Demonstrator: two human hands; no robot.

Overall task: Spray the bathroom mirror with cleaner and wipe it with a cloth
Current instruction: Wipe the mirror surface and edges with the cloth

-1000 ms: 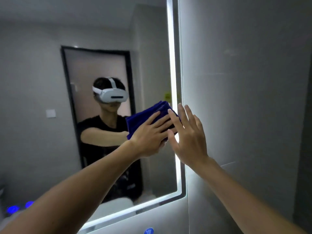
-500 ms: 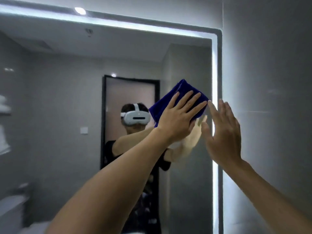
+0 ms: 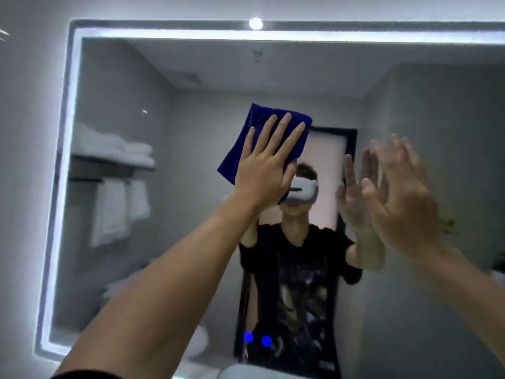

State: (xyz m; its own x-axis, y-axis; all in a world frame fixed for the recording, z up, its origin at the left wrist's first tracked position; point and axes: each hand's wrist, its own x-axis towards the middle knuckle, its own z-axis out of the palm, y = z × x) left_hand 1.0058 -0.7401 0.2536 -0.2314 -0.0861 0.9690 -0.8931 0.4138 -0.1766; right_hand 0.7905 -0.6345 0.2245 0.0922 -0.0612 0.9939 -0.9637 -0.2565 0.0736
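Fingers of the left hand (image 3: pixel 266 170) are lying straight, pressing the folded dark-blue cloth (image 3: pixel 262 138) flat against the upper middle of the light-framed bathroom mirror (image 3: pixel 114 105) for even wiping, while the blurred right hand (image 3: pixel 401 195) is hovering open-fingered, holding nothing.

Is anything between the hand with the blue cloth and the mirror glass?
Only the cloth itself. The left hand presses the blue cloth flat on the mirror; nothing else visible lies between them.
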